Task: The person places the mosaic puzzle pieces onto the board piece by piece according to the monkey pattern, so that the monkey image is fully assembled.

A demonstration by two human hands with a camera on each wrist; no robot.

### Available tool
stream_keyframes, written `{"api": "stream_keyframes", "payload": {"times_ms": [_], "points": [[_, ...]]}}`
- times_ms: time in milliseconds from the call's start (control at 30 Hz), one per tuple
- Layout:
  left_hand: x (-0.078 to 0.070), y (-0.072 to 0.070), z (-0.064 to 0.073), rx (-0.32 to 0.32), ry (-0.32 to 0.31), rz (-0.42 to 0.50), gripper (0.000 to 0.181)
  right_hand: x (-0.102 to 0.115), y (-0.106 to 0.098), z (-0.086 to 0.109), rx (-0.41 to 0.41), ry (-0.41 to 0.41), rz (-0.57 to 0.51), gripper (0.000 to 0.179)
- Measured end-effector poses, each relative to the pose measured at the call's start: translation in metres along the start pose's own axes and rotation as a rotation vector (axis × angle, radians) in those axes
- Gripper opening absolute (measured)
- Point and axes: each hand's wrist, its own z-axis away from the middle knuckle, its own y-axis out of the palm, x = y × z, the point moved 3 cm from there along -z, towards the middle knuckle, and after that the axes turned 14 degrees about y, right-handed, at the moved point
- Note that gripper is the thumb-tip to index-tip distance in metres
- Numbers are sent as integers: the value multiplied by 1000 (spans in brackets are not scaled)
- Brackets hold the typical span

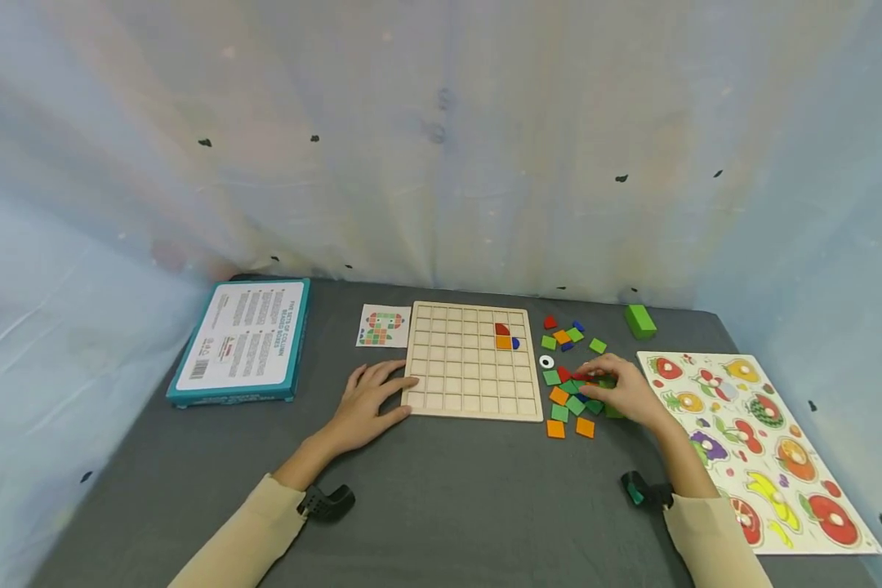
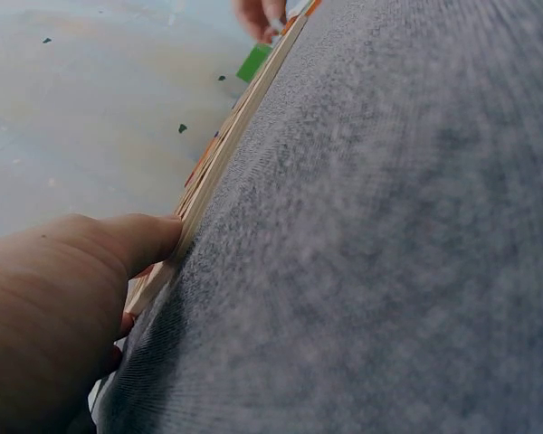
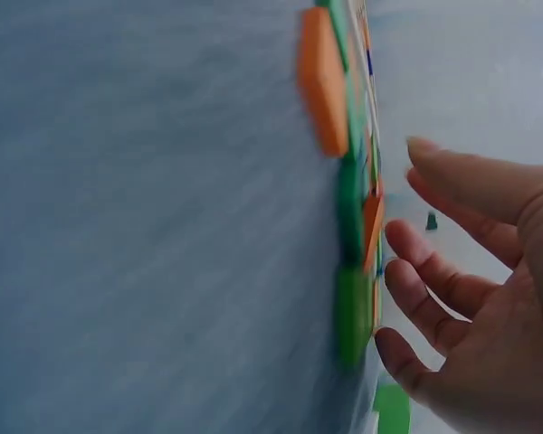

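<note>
My left hand (image 1: 367, 408) lies at the left edge of a wooden grid board (image 1: 456, 359), its index fingertip over the rim and its thumb by the lower left corner. In the left wrist view the thumb (image 2: 140, 240) touches the board's side. On the board's right part sit a red quarter-round piece (image 1: 501, 329), an orange square (image 1: 503, 342) and a blue half-round piece (image 1: 515, 343). My right hand (image 1: 621, 392) hovers over loose coloured tiles (image 1: 560, 413), fingers loosely bent. A red tile (image 1: 581, 376) shows by its fingertips; the right wrist view shows nothing between them.
A pattern card (image 1: 384, 326) lies at the board's upper left. Further left is a teal-edged box (image 1: 238, 339). A green block (image 1: 640, 322) stands at the back right, and a fruit puzzle board (image 1: 764, 449) lies on the right, partly under my right forearm.
</note>
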Motion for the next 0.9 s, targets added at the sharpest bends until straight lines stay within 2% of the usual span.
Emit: {"api": "stream_keyframes", "payload": {"times_ms": [133,300,500,767,900], "points": [[0,-2,-2,-8,9,-3,49,-7,-4,16,-44,22,39,25],[0,-3,-3,-7,13,-9,48,-7,-4,18,-47,39,65,27],[1,-3,-3,-4,13,-3,48,-8,-2,9,-78,72,96,31],[3,0,-2,8,5,-7,49,-13,0,-4,-107,63,182,23],[2,0,-2,7,2,-4,49,-12,-1,-11,-96,72,177,21]]}}
